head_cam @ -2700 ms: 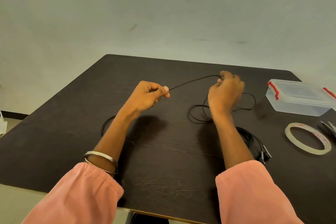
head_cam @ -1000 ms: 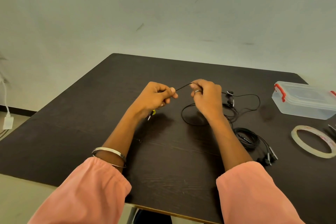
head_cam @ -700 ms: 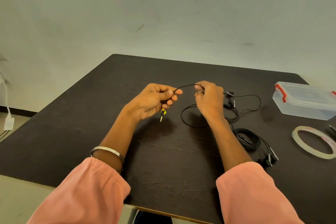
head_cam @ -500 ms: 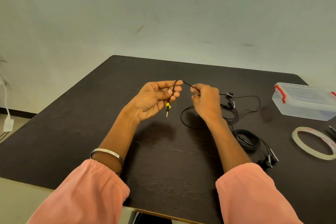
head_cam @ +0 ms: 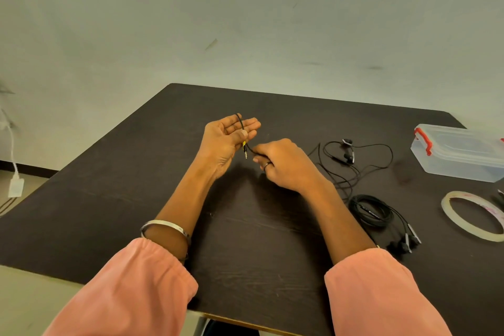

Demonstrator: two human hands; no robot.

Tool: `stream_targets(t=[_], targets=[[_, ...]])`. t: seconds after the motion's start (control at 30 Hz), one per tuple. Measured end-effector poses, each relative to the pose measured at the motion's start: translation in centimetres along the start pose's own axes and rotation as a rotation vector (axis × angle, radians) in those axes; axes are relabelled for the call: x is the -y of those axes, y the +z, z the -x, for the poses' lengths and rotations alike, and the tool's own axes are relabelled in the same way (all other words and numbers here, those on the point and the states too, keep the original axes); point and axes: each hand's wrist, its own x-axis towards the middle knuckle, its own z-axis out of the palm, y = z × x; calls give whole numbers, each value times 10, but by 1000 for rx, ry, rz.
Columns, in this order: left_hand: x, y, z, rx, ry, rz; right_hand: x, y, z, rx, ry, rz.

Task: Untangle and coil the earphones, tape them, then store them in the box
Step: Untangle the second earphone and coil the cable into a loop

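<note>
On the dark table, which takes up most of my view, the work sits toward the right: the clear box with red latches stands closed at the far right edge, the tape roll lies flat nearer me, and an already coiled set of earphones rests between the roll and my right forearm. The pair I am handling, the loose earphones, sprawls on the table behind my right hand, its buds lying well short of the box. My left hand is raised palm-up with fingers straight and relaxed, the thin black cord draped over their tips, while the thumb seems to pin it near the yellow-collared plug, which hangs down between the hands. My right hand has its fingers curled, pinching the cord just beside the plug. I judge this to be the start of coiling, with taping and boxing yet to come. To do it well, I would keep the plug end anchored against the left palm, feed the cord with the right hand in even loops round the straight fingers, and let it slide lightly through the pinch so that twists run out toward the buds rather than knotting. Pulling hard could drag the buds into the coiled set.
</note>
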Motion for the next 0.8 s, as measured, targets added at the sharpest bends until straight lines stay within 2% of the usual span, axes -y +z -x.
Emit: stream_targets(t=[0.13,0.23,0.37,0.47,0.67,0.8], targets=[[6,3,2,86,17,-306,-3,-7,3,-124,-19,-21],[5,7,6,205,-9,-391,-11,-13,3,-267,47,-159],[4,11,9,306,-54,-355,-20,-23,6,-373,150,-345],[4,11,12,375,-78,-320,-21,-29,9,-417,141,-422],[3,10,14,540,-98,-375,-27,-25,8,-460,137,-390],[1,11,17,584,-125,-335,-33,-22,7,-543,150,-334]])
